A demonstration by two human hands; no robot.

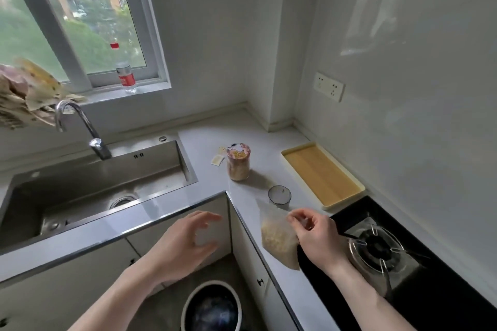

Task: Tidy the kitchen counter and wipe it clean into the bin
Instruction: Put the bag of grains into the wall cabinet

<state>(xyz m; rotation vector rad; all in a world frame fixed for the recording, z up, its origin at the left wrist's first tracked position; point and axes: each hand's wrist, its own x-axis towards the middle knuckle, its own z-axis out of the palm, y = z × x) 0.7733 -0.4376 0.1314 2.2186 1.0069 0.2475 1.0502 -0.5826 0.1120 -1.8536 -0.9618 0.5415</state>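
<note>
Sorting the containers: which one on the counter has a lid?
The jar with the cartoon lid, nearer the sink; the small glass beside the tray is open.

Single head-worn wide-angle view, aimed forward and down into the inner corner of the L-shaped counter (242, 126). Counter front edge seen close; window wall and right wall included.

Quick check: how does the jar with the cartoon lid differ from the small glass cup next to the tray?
The jar is taller, lidded and full of pale food; the glass cup is shorter, open-topped and looks empty. The jar stands farther back, the glass cup nearer the right hand. Both stand upright on the counter.
</note>
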